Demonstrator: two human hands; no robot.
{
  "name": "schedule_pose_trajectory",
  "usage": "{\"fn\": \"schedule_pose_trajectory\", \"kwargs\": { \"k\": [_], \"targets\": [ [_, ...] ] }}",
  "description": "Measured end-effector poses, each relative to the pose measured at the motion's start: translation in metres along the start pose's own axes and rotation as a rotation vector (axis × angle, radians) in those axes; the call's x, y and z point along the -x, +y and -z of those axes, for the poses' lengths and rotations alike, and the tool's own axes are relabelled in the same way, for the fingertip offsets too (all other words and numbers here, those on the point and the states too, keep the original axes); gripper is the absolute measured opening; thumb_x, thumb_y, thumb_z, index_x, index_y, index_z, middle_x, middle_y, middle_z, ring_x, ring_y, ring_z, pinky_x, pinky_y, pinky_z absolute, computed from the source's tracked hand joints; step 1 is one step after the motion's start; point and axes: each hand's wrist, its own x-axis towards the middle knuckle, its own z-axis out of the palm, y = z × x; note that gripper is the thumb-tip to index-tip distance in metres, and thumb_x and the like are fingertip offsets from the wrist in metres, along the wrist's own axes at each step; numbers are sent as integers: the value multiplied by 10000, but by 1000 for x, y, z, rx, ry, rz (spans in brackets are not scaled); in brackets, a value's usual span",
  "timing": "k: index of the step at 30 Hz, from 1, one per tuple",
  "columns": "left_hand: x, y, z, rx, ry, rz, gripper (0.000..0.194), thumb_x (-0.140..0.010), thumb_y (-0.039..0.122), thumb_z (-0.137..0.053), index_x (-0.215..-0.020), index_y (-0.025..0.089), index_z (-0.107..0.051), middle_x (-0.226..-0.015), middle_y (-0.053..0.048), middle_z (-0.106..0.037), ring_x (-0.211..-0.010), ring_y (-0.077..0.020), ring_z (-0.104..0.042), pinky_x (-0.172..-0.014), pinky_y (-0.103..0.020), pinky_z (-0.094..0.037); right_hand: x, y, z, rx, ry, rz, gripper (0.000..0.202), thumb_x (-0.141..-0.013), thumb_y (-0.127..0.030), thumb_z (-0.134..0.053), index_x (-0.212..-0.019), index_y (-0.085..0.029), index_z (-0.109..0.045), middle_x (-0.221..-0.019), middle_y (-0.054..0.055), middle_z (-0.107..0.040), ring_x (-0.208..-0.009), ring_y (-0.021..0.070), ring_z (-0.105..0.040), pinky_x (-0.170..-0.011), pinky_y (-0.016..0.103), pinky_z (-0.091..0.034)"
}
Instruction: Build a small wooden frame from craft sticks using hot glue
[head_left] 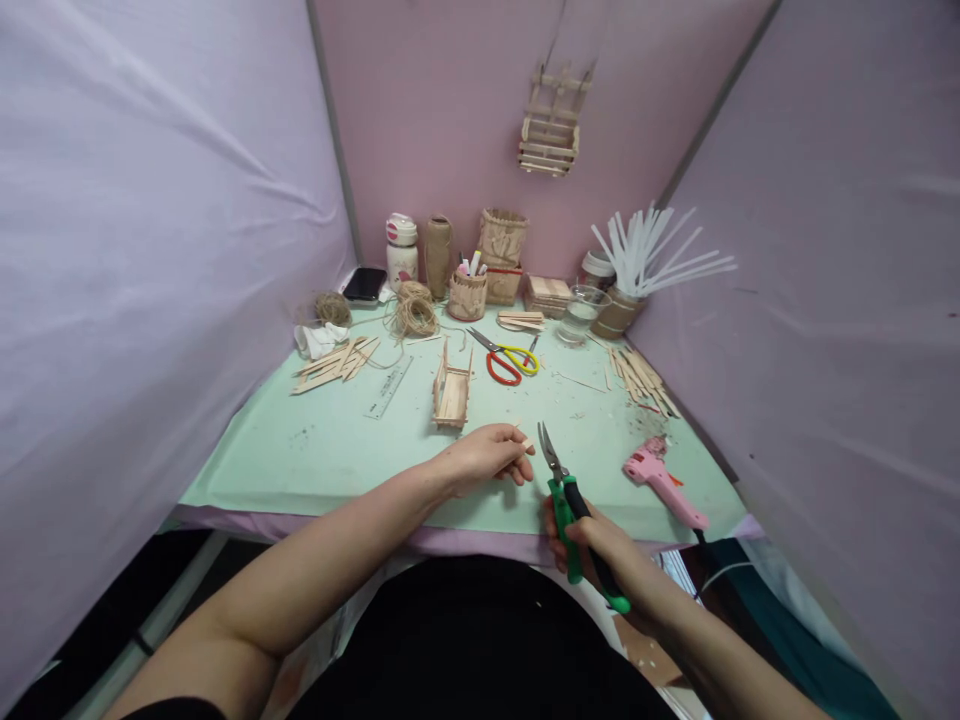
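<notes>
My left hand [495, 455] is over the front middle of the table, its fingers closed on a small piece of wooden stick [527, 444]. To its right, my right hand [592, 545] is wrapped round the green and black handles of the cutting pliers [564, 500]. The slim metal jaws point away from me, close to my left fingertips and apart from the wood piece. Behind my left hand stands a small frame made of wooden sticks [452, 395].
Red and yellow scissors [504, 358] and a ruler [390, 387] lie mid-table. A pink glue gun [664, 482] is at the right, near loose sticks [641, 380]. More sticks [337, 365], twine [415, 312], a bottle [402, 255] and a water cup [581, 315] stand farther back.
</notes>
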Motion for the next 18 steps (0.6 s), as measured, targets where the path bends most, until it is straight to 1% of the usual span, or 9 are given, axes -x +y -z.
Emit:
{"fn": "schedule_pose_trajectory", "kwargs": {
  "k": [1,3,5,7,8,10,13,16,18],
  "targets": [
    [3,0,0,28,42,-50,236,-745,355,-668,-767,144,-566,-707,-39,-672,-592,-94,-552,-517,-207,-296,1,1,1,1,-2,15,286,-687,-297,-572,-954,-196,-549,-760,-1,-506,-659,139,-465,-594,261,-420],
    [8,-1,0,92,127,-154,292,-700,388,-723,-770,129,-609,-807,-55,-684,-636,-87,-537,-539,-205,-307,4,2,2,-33,-14,26,340,-686,-294,-568,-1013,-200,-557,-823,11,-531,-676,143,-473,-604,265,-425],
    [12,-3,1,176,220,-236,334,-624,388,-791,-753,119,-641,-794,-34,-660,-593,-59,-471,-535,-201,-307,6,5,2,-90,-33,27,365,-681,-284,-568,-1037,-205,-557,-863,16,-535,-679,138,-475,-601,262,-421],
    [15,-6,1,289,276,-274,350,-577,371,-829,-736,120,-643,-716,2,-617,-555,-41,-432,-530,-192,-325,7,7,2,-130,-56,32,387,-670,-270,-572,-1051,-204,-554,-858,16,-537,-681,136,-481,-600,259,-417],
    [16,-6,0,344,292,-278,351,-573,363,-836,-737,125,-637,-683,16,-596,-553,-41,-443,-533,-186,-345,7,8,3,-138,-66,37,400,-662,-263,-573,-1057,-201,-553,-847,15,-538,-679,136,-484,-600,259,-414],
    [19,-8,-2,426,313,-265,344,-582,340,-841,-754,137,-623,-644,26,-581,-573,-53,-510,-563,-181,-410,6,11,3,-135,-74,46,424,-648,-257,-573,-1067,-197,-552,-843,16,-549,-673,136,-491,-603,263,-416],
    [23,-10,-5,491,340,-236,311,-601,281,-841,-758,133,-617,-671,-6,-633,-650,-88,-615,-660,-203,-505,3,15,5,-88,-59,48,456,-639,-260,-565,-1090,-192,-551,-845,21,-563,-665,146,-508,-607,281,-424],
    [27,-16,-3,558,373,-227,258,-631,251,-828,-765,113,-656,-723,-42,-672,-702,-101,-651,-716,-208,-535,4,17,7,16,-42,66,462,-657,-289,-546,-1108,-185,-552,-861,38,-580,-677,169,-534,-618,309,-437],
    [33,-24,3,575,402,-217,255,-649,266,-818,-801,105,-693,-731,-51,-681,-713,-104,-653,-714,-203,-539,7,15,10,144,-27,91,446,-683,-311,-524,-1112,-193,-553,-890,46,-596,-706,184,-550,-647,326,-447]
  ]
}}
